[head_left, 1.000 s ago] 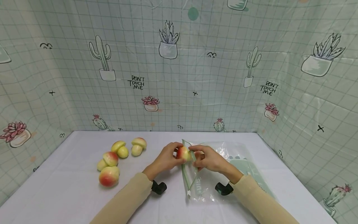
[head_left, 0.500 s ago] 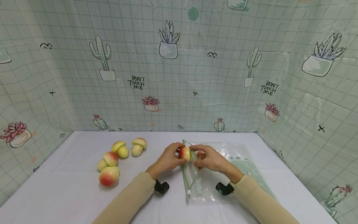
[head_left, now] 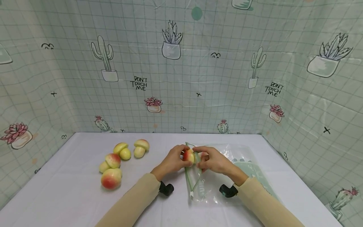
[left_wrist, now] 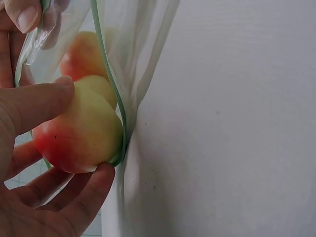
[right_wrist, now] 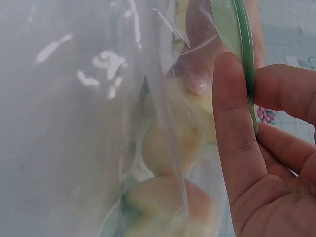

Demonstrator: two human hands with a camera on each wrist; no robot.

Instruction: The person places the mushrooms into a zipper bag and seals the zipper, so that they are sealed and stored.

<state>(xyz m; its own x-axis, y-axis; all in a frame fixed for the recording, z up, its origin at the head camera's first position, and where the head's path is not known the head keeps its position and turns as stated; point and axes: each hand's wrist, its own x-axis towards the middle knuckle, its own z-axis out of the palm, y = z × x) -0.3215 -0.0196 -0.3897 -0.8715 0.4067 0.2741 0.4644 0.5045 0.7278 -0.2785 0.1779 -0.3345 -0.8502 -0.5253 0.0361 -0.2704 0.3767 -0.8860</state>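
My left hand [head_left: 174,159] holds a red-and-yellow mushroom-shaped piece [left_wrist: 79,131] by its rounded cap, thumb on one side and fingers on the other. The piece is partly inside the mouth of a clear zip bag [head_left: 210,189] with a green rim. My right hand [head_left: 212,160] pinches the green rim [right_wrist: 247,54] between thumb and fingers, keeping the mouth apart. Behind the held piece, inside the bag, another red-and-yellow piece [left_wrist: 84,53] shows. Through the plastic in the right wrist view, a rounded pale piece [right_wrist: 163,202] is seen, partly blurred by glare.
Several similar mushroom-shaped pieces [head_left: 112,178] lie on the left of the white table [head_left: 71,201]. The bag lies flat toward the right, its white slider [head_left: 191,194] near the front. A patterned curtain [head_left: 181,78] encloses the back and sides.
My left hand has moved slightly right, carrying the mushroom-shaped piece farther into the bag's mouth. My right hand stays almost still at the rim.
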